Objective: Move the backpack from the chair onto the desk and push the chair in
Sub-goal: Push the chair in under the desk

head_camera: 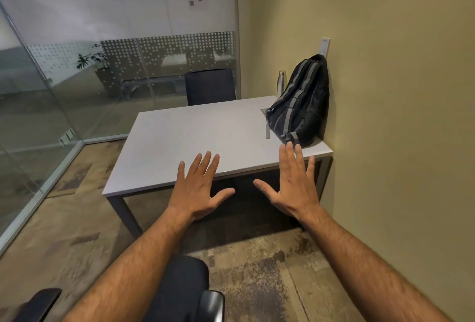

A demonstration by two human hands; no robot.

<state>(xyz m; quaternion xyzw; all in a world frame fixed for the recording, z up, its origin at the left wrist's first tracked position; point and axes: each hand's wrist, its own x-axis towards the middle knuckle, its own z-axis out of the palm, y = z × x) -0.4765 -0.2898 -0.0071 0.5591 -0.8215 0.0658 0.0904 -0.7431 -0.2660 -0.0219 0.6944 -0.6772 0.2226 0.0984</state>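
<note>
Both hands, left hand (pixel 199 189) and right hand (pixel 295 185), are being held splayed and empty mid-frame. The backpack (pixel 299 102) is being propped on the desk (pixel 180 136); the office chair (pixel 180 288), at bottom, risks being shoved crookedly into a desk leg.

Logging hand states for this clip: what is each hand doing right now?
Left hand: open, fingers spread, holding nothing.
Right hand: open, fingers spread, holding nothing.

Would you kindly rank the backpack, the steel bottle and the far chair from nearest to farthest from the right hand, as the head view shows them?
From the right hand:
1. Backpack, just beyond the fingertips, on the desk against the right wall.
2. Bottle, behind the backpack at the desk's far right corner.
3. Far chair, across the desk, by the glass.
</note>
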